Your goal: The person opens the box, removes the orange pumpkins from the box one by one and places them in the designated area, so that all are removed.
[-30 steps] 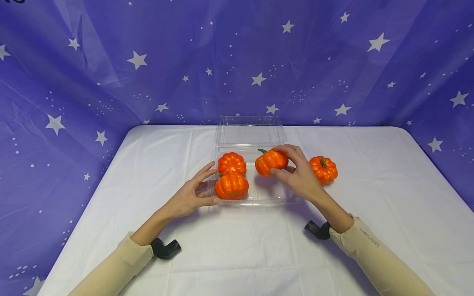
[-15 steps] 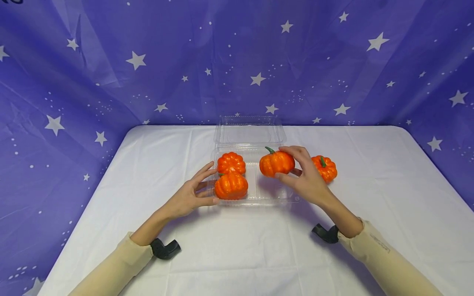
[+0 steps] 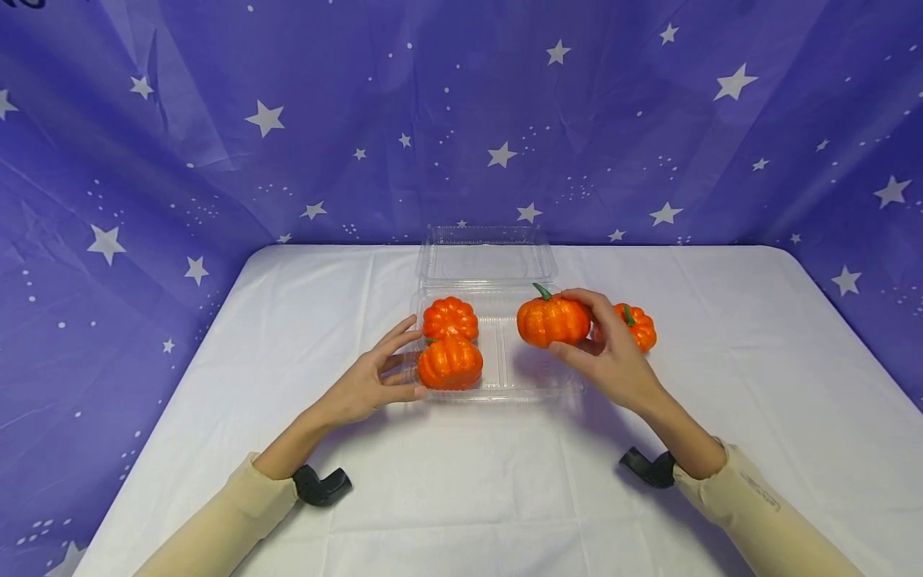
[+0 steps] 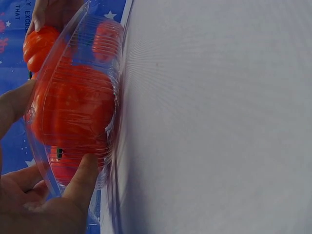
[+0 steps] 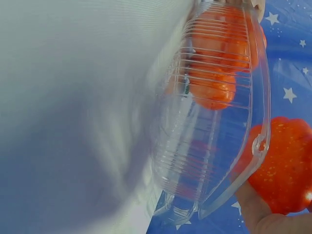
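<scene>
Above the right half of a clear plastic clamshell container (image 3: 526,389), my right hand (image 3: 613,361) grips a small orange pumpkin (image 3: 551,322), its green stem pointing up. The right wrist view shows this pumpkin (image 5: 282,165) beyond the container's rim, with fingers (image 5: 251,204) against it. My left hand (image 3: 368,385) lies spread around the container's left front corner. In the left wrist view, one finger (image 4: 83,180) touches the ribbed wall. Two more pumpkins sit in the container's left half: a rear one (image 3: 450,318) and a tilted front one (image 3: 450,363).
Another orange pumpkin (image 3: 639,327) rests on the white tablecloth (image 3: 757,385) right of the container, partly hidden by my right hand. The container's lid (image 3: 490,255) stands open toward the back. A purple starry curtain (image 3: 461,120) hangs behind and at both sides.
My right hand has moved to the right with the pumpkin, which has turned more upright. It now covers more of the pumpkin on the tablecloth. My left hand stays put.
</scene>
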The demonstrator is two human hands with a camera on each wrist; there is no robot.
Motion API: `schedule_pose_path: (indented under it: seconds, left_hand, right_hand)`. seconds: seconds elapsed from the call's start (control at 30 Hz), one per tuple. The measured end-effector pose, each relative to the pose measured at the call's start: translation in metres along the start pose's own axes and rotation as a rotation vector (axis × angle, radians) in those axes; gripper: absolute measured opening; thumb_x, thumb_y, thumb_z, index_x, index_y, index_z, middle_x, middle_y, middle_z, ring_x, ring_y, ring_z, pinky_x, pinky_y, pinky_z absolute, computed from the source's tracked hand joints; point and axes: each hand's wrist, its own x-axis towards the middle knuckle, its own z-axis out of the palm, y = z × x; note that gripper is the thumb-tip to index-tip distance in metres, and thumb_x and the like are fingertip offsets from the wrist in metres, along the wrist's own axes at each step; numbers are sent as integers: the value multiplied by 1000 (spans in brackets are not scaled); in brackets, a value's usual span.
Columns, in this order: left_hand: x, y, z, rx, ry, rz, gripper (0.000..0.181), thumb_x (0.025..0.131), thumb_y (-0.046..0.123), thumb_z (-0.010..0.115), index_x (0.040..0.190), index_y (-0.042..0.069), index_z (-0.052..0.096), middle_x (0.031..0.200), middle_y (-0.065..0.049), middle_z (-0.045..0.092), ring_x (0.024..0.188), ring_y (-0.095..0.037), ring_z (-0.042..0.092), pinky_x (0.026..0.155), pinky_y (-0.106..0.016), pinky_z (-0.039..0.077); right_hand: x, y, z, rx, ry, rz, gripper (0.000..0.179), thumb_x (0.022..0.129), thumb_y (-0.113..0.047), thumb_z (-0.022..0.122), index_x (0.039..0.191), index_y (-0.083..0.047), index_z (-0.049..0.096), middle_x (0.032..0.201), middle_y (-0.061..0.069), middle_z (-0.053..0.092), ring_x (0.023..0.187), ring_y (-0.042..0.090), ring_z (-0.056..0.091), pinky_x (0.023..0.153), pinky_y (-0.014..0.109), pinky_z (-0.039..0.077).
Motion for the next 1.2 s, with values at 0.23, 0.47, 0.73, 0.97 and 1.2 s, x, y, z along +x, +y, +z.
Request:
schedule_pose_path:
  seconds: [0.23, 0.47, 0.73, 0.97, 1.2]
  left_hand:
    - [0, 0, 1, -10, -1, -3, 82, 85, 5, 78, 153, 3, 32, 165, -2, 6, 137, -41, 37, 104, -35, 45]
    - [-1, 1, 1, -25, 1, -11, 83, 85, 5, 78, 153, 4, 31, 165, 0, 6, 137, -40, 37, 104, -35, 45]
    - [0, 1, 0, -21, -3, -7, 83, 85, 6, 78, 153, 4, 31, 165, -1, 5, 138, -42, 36, 104, -36, 45]
    - [0, 0, 0, -24, 0, -7, 83, 85, 7, 78, 153, 3, 31, 165, 0, 5, 138, -42, 35, 105, -37, 44]
    - [0, 1, 0, -20, 1, -11, 83, 84, 6, 79, 153, 4, 32, 165, 1, 7, 138, -42, 35, 105, -37, 45]
  right_hand:
    - [-6, 0, -5, -64, 18, 0, 58, 86, -1, 74, 140, -11, 53, 140, 8, 42, 122, 29, 47, 93, 23, 51]
    - [-9, -1, -5, 26, -14, -21, 53, 86, 5, 71, 135, -5, 54, 141, 8, 40, 120, 32, 50, 94, 25, 52]
    - [-14, -3, -10, 67, 50, -23, 38, 87, 9, 68, 119, 4, 49, 141, 11, 41, 123, 30, 47, 94, 23, 51]
    - [-17, -4, -16, 69, 91, -37, 42, 81, 13, 71, 114, 7, 46, 139, 16, 41, 122, 28, 47, 94, 21, 50]
    - [-21, -6, -25, 55, 126, -46, 62, 80, 16, 68, 135, 0, 43, 130, 13, 46, 116, 24, 47, 90, 17, 50]
